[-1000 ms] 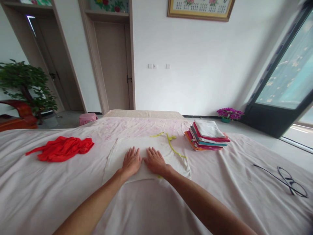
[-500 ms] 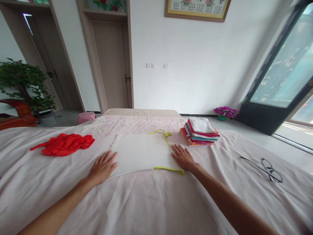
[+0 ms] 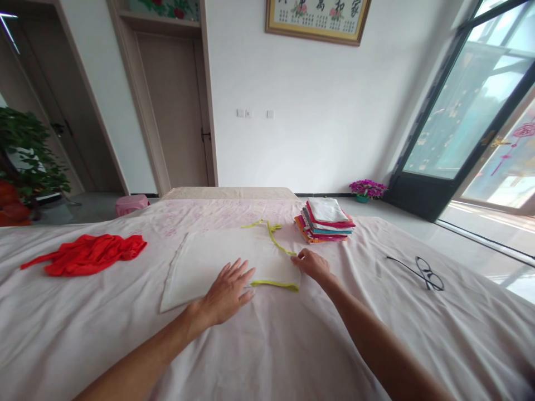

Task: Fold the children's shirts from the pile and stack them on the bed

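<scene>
A white sleeveless top (image 3: 225, 250) with yellow-green trim lies spread flat on the cloth-covered surface in front of me. My left hand (image 3: 229, 289) is over its near edge, fingers stretched out and palm down. It is close to the yellow-green strap on the near side. At the top's right end, my right hand (image 3: 311, 263) has its thumb and fingers pinched together at the yellow-green trim. The fingertips partly hide the bit of fabric they grip.
A crumpled red garment (image 3: 90, 253) lies to the left. Beyond my right hand stands a stack of folded clothes (image 3: 324, 223), a white one on top. Eyeglasses (image 3: 426, 274) rest at the right on the pale, wrinkled sheet (image 3: 267, 345).
My left hand has slid right from the top's left end to its near edge. My right hand has gone from lying flat to pinching the trim. The view has turned slightly right.
</scene>
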### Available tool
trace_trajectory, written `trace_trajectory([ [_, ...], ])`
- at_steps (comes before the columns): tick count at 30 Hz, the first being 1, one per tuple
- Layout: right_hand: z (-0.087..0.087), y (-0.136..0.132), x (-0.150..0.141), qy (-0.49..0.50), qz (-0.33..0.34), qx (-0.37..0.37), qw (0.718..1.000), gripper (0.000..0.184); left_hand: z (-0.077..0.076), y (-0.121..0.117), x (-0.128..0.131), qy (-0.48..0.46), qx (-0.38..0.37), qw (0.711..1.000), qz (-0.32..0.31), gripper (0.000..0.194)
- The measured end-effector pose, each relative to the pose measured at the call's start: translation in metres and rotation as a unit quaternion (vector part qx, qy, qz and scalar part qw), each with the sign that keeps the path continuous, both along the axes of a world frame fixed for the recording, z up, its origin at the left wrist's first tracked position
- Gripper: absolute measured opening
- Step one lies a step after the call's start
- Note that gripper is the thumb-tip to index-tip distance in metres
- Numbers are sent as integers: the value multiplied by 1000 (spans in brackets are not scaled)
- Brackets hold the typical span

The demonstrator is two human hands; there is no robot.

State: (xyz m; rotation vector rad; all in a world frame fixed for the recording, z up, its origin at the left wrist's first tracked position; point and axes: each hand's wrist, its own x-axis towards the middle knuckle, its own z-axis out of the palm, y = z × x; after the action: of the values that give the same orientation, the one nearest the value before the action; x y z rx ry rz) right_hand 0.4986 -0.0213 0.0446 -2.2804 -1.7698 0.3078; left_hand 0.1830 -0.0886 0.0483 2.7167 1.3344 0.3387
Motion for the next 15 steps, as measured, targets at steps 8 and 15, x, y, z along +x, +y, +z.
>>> trace_trajectory([
  [8,-5,3,7,39,7,27,999,30,-12,-9,80,-37,-22,993,-108,53],
  [15,5,18,-2,87,47,30,995,46,-6,-24,120,-50,10,992,-112,45],
])
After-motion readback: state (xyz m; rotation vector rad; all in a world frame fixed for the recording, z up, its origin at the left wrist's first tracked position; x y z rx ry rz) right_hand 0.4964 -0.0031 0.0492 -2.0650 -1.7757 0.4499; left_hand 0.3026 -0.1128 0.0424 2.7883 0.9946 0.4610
